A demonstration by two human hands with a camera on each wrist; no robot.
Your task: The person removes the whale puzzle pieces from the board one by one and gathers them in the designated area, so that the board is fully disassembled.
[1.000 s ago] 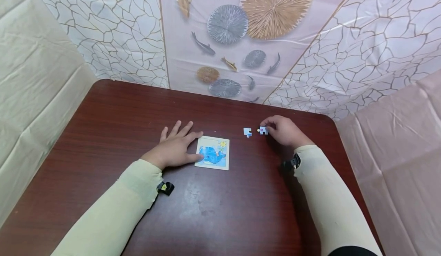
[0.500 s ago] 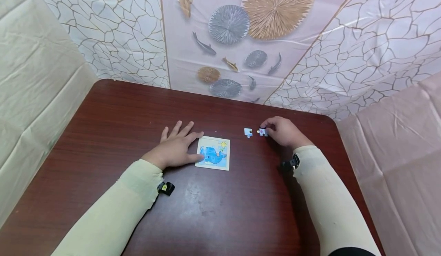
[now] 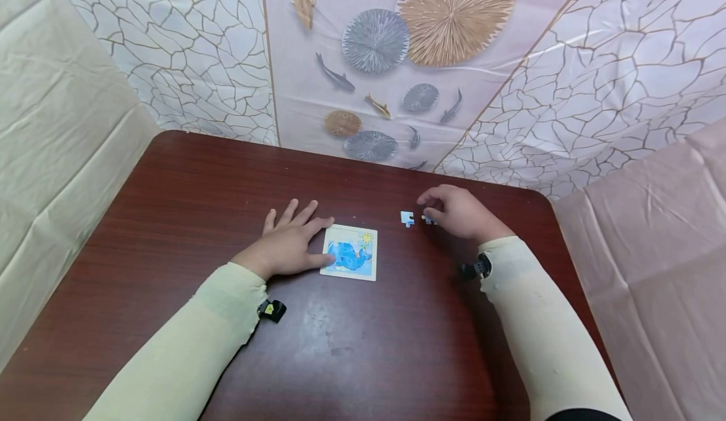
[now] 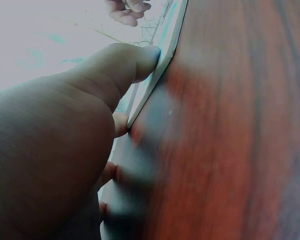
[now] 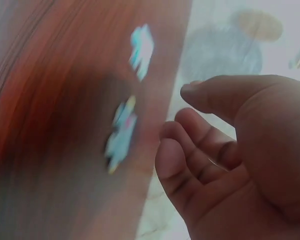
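Reddish-brown wood makes up the desk (image 3: 340,358) in the head view, where a whale board (image 3: 348,254) lies flat near the middle. On its left, the left hand (image 3: 280,251) has its fingers spread apart, the thumb resting on the board. Farther right lie a left piece (image 3: 407,219) and a right piece (image 3: 428,220) of jigsaw, the latter partly hidden by the right hand (image 3: 459,213). In the left wrist view, that thumb lies over the board's edge. In the right wrist view, the fingers are loosely bent, thumb apart, nothing between them; both pieces, blurred, lie on the desk, untouched. I judge the step in hand to be sorting the loose pieces; the next move calls for a careful pinch on one piece's thin edges, the board kept steady
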